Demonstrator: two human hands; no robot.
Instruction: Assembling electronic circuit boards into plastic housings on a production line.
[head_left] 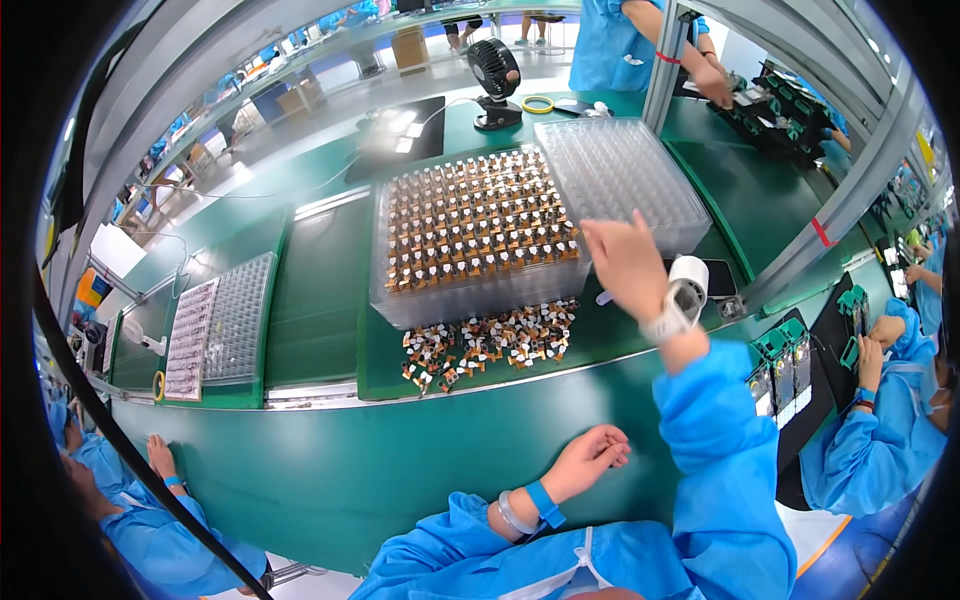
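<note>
My right hand [628, 268] reaches over the right edge of a clear plastic tray stack [480, 290]. Its thumb and forefinger come together by the tray's last column, while another finger sticks up; whatever lies between the fingertips is hidden. Rows of small parts with white tops and orange-brown bases [480, 215] stand upright in that tray. In front of it, similar loose parts [490, 338] lie in a scattered heap. My left hand [592, 458] rests on the green table near my body, fingers loosely curled, nothing visible in it.
Another clear tray stack [625, 170] stands behind my right hand. A white roll [690, 275] sits beside my right wrist. Farther off are a black fan [494, 82] and a yellow ring [538, 104]. A metal post [800, 255] rises at right; co-workers sit on both sides.
</note>
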